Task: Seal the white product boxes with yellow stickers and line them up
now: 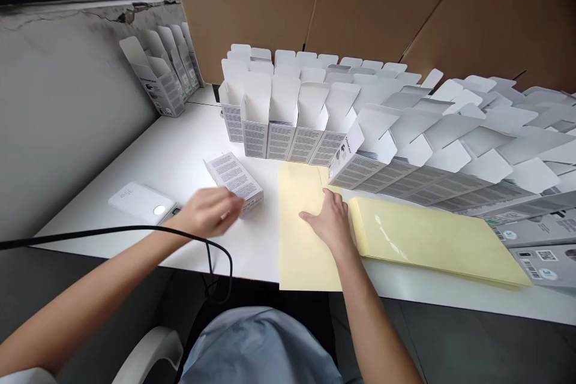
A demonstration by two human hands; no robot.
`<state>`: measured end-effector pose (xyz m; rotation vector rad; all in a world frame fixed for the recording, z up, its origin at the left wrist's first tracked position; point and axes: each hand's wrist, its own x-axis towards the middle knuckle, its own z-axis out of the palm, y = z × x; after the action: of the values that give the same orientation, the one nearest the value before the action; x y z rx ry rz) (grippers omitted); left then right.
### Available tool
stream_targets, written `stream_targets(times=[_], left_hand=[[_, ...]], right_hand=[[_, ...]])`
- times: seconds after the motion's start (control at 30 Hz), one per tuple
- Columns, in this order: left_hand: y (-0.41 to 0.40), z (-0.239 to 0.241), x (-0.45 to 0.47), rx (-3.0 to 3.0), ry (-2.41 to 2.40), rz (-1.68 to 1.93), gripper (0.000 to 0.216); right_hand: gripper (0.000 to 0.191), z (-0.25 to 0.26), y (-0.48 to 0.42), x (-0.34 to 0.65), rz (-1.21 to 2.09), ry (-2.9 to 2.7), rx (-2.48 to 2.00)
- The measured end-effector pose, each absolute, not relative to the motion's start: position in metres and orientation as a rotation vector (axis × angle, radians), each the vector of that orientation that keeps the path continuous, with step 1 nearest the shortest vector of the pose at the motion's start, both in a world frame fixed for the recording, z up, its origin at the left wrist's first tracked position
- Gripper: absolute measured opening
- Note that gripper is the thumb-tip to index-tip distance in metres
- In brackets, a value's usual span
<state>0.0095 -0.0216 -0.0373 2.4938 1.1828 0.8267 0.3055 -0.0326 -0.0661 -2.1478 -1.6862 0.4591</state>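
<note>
My left hand (209, 211) is blurred with motion, its fingertips at the lower end of a small white printed carton (234, 181) lying on the white table (173, 153). I cannot tell whether it grips the carton. My right hand (330, 222) rests flat, fingers spread, on a pale yellow sheet (303, 234) whose near edge overhangs the table. To its right lies a stack of similar yellow sheets (432, 241). Close beyond my right fingertips stand long rows of white cartons (281, 132) with open flaps.
A white rectangular device with a round light (141, 203) lies left of my left hand, and a black cable (121, 229) crosses beneath my left forearm. More open cartons (162, 75) stand by the concrete wall. Grey flattened cartons (537, 249) lie at right, with brown cardboard (315, 3) behind.
</note>
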Motion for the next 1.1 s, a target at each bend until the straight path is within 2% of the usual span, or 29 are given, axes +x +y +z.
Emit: stream_targets(times=[0.07,0.13,0.23,0.33,0.4,0.73,0.83,0.93,1.0,1.1], left_hand=[[-0.034,-0.051,0.027,2.666,0.893,0.697,0.02],[-0.042,-0.065,0.046,2.805,0.674,0.724,0.023],[-0.049,-0.081,0.071,2.901,0.59,0.703,0.029],[-0.055,-0.09,0.083,2.928,0.665,0.553,0.056],[-0.058,-0.094,0.084,2.91,0.696,0.447,0.062],[-0.064,-0.101,0.08,2.901,0.729,0.441,0.057],[-0.063,-0.103,0.079,2.879,0.73,0.501,0.055],[-0.062,-0.104,0.079,2.856,0.747,0.586,0.049],[-0.061,-0.104,0.08,2.826,0.759,0.607,0.045],[-0.063,-0.103,0.082,2.683,0.765,0.597,0.04]], right_hand=[[0.081,-0.06,-0.032,0.304,0.492,-1.718,-2.23],[0.083,-0.054,-0.032,0.305,0.535,-1.734,-2.299],[0.081,-0.048,-0.033,0.31,0.642,-1.684,-2.357],[0.052,-0.045,-0.037,0.319,0.716,-1.613,-2.376],[0.036,-0.044,-0.041,0.323,0.732,-1.6,-2.38],[0.028,-0.048,-0.055,0.321,0.698,-1.39,-2.283],[0.033,-0.052,-0.066,0.331,0.95,-1.232,-1.978],[0.051,-0.057,-0.081,0.34,1.299,-0.93,-1.557],[0.049,-0.06,-0.09,0.344,1.388,-0.83,-1.477],[0.037,-0.065,-0.099,0.345,1.35,-0.806,-1.474]])
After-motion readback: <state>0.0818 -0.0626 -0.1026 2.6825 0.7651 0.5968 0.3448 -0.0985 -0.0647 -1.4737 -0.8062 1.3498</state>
